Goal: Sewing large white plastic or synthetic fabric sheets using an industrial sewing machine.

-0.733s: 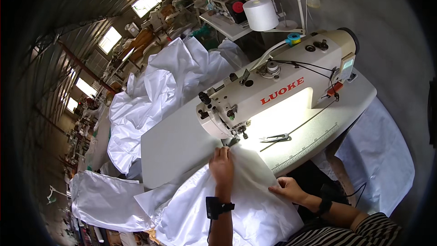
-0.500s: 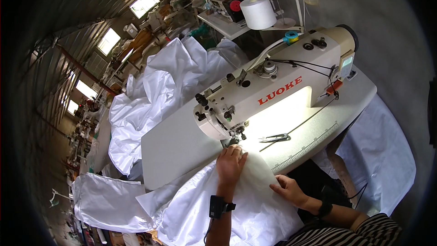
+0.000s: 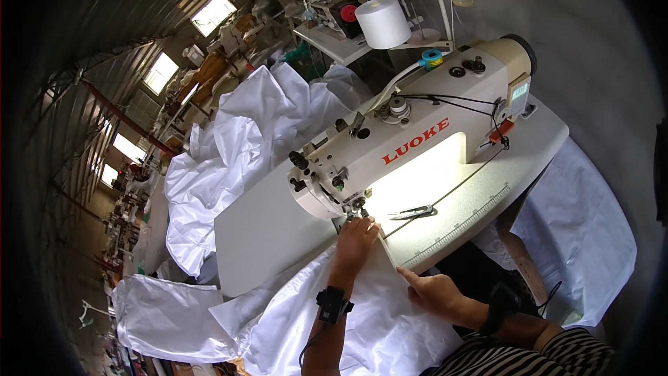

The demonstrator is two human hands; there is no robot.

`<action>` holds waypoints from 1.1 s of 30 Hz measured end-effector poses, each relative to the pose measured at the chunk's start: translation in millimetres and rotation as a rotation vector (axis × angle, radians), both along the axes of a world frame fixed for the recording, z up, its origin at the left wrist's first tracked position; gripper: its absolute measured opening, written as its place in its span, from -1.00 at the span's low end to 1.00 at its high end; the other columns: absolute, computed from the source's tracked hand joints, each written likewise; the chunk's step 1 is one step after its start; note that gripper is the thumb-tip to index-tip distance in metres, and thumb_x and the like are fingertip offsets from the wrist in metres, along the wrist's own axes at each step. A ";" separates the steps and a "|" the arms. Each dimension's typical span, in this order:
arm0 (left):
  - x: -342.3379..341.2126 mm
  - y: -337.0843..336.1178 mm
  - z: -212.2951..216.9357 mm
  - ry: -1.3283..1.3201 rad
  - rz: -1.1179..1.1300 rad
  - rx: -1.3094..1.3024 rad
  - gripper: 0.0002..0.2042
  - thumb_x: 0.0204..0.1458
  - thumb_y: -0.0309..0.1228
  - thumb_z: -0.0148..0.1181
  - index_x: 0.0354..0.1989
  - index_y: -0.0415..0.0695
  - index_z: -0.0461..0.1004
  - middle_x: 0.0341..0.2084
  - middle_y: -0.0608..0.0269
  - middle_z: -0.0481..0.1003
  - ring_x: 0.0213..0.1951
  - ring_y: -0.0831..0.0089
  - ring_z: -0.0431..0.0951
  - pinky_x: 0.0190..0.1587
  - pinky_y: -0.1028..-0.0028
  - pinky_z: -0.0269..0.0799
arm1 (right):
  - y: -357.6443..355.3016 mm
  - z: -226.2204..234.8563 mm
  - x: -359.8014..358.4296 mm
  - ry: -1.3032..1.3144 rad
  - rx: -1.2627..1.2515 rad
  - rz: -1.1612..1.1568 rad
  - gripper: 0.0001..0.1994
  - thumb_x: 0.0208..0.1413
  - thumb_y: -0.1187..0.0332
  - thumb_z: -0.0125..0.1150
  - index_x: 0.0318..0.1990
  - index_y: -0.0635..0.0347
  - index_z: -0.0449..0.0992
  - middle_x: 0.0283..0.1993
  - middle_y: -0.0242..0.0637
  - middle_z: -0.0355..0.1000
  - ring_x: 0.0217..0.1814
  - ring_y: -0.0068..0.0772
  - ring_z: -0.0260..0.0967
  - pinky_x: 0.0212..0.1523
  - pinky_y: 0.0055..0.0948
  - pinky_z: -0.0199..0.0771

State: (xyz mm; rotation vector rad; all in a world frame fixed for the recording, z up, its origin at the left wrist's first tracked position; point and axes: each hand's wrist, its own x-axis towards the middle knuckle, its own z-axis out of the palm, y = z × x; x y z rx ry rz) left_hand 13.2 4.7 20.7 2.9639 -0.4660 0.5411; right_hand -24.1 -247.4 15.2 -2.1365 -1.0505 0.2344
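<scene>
A pale surface [image 3: 271,223] is stretching out beneath the sewing machine [image 3: 445,97], and that big cream machine is standing right across it, its lamp lighting the area under its arm. Over to the machine's left, a great heap of white fabric [image 3: 243,125] is lying in crumpled folds. And here's the white cloth [image 3: 383,306] being handled: it's spreading in soft creases on the near side of the machine, one edge reaching up to its needle end. Another white panel [image 3: 577,237] is hanging to the machine's right. Now the hands! The left hand [image 3: 356,247] is resting right at the machine's needle end, fingers close together over the cloth; whether they're pinching or only pressing, I cannot tell. The right hand [image 3: 440,297], nearer the person than the machine, is touching the cloth's right edge with one digit extended and the others curling in; its grip isn't showing clearly. Behind the machine, a white thread cone [image 3: 383,22] is standing, and under the machine's arm, small thread snips [image 3: 412,213] are lying.
</scene>
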 end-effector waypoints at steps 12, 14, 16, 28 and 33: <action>8.0 22.8 4.3 0.126 -0.054 0.041 -0.80 0.00 -0.48 0.18 -0.18 -0.14 0.59 -0.08 0.24 0.58 -0.08 0.30 0.55 -0.04 0.29 0.50 | 6.1 -5.6 -4.0 -0.108 -0.134 0.044 -0.39 0.08 0.35 0.24 0.34 0.27 0.34 -0.54 -0.28 0.49 -0.60 -0.30 0.49 -0.56 -0.33 0.49; 4.0 24.2 2.9 0.087 -0.040 0.005 -0.80 0.02 -0.48 0.19 -0.16 -0.15 0.59 -0.09 0.23 0.59 -0.07 0.30 0.56 -0.04 0.31 0.51 | 8.4 -7.1 -6.7 -0.244 -0.185 0.034 -0.40 0.09 0.31 0.24 0.32 0.27 0.38 -0.57 -0.30 0.48 -0.62 -0.30 0.48 -0.60 -0.34 0.47; 0.1 23.9 2.6 -0.038 -0.088 -0.017 -0.81 0.04 -0.48 0.22 -0.16 -0.15 0.60 -0.16 0.23 0.61 -0.07 0.30 0.58 -0.03 0.33 0.52 | 10.1 -8.5 -6.9 -0.246 -0.180 0.012 -0.48 0.14 0.28 0.22 0.27 0.22 0.43 -0.54 -0.28 0.50 -0.59 -0.28 0.50 -0.59 -0.33 0.49; -3.8 26.7 4.9 0.084 -0.092 0.000 -0.81 0.08 -0.47 0.18 -0.14 -0.16 0.60 -0.12 0.19 0.60 0.00 0.28 0.58 0.04 0.36 0.53 | 19.2 -0.7 15.8 0.184 0.138 -0.108 -0.66 0.17 0.32 0.28 0.08 0.22 0.52 -0.33 -0.16 0.58 -0.37 -0.19 0.60 -0.31 -0.31 0.61; -28.6 12.2 3.9 0.051 0.140 0.044 -0.74 0.12 -0.41 0.17 -0.03 -0.16 0.57 -0.01 0.19 0.57 0.05 0.26 0.57 0.07 0.30 0.50 | 35.5 -7.9 3.2 -0.228 -0.100 -0.050 -0.54 0.09 0.33 0.27 0.17 0.23 0.49 -0.33 -0.25 0.53 -0.47 -0.28 0.54 -0.47 -0.34 0.53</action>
